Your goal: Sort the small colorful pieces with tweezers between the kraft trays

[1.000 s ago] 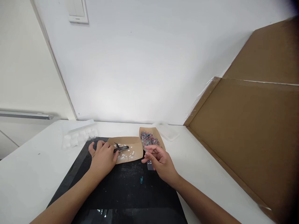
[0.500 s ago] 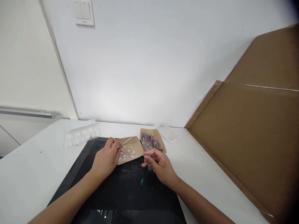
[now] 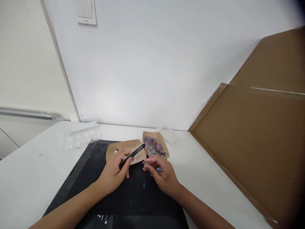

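My left hand [image 3: 113,173] is closed around a black nail file with a pale edge [image 3: 137,151], its rounded tip slanting up to the right. Between the thumb and fingers of my right hand [image 3: 163,173] sits a small greyish translucent piece [image 3: 144,163], its exact kind too small to make out. Just behind the hands lies a brown paper tray [image 3: 111,148] with white bits in it. A second paper tray [image 3: 163,137] is heaped with colourful translucent pieces [image 3: 153,147]. One small blue-green piece [image 3: 144,186] rests on the black mat [image 3: 133,203].
A clear compartment box with white contents [image 3: 82,138] stands at the back left of the white table [image 3: 205,171]. A clear plastic lid or tray [image 3: 172,137] lies at the back right. Cardboard panels [image 3: 257,133] border the right side; a white wall [image 3: 147,70] rises behind.
My left hand has come down and turned, bringing the file's broad black face into view near my right hand. My right hand has shifted slightly, still pinching the small piece.
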Available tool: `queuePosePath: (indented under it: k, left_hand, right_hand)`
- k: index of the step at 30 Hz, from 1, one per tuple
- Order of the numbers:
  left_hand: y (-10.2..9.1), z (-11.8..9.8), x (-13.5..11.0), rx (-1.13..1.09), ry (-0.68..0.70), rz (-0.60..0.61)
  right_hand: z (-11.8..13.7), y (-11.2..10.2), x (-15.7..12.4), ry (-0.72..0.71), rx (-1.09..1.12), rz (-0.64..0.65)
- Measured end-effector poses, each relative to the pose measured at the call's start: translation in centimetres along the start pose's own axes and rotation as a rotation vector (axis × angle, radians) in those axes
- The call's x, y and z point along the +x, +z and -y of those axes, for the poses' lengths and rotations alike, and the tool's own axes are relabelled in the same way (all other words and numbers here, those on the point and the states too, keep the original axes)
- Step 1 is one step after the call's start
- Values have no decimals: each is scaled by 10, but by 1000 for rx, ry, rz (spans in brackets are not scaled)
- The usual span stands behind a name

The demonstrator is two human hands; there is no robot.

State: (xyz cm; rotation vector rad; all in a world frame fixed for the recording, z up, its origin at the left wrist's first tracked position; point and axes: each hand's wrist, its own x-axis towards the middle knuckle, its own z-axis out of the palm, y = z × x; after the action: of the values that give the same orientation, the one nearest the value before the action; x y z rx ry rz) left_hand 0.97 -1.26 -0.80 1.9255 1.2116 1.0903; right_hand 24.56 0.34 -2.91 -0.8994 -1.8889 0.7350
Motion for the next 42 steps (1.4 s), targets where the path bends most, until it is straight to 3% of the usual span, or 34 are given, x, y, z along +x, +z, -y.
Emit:
queuePosePath:
  k: [3,8,13,21,42]
  left_hand:
    - [8,1,-4,-55,19,39]
    - [15,-4,-12,-146,35,104]
    - [17,-7,-14,-274,-41,111]
    - [20,-4,-15,-292,-72,97]
    - [22,-9,-16,-177,-42,35]
  right_hand:
    - [2,2,-1,-106,-128,-70]
    - [6,1,0,-398,-442,-200]
    - [11,-2,0,-489,-583,-246]
    - [8,3,-3,-462,-656,-250]
    - [8,13,3,-332,-496,-188]
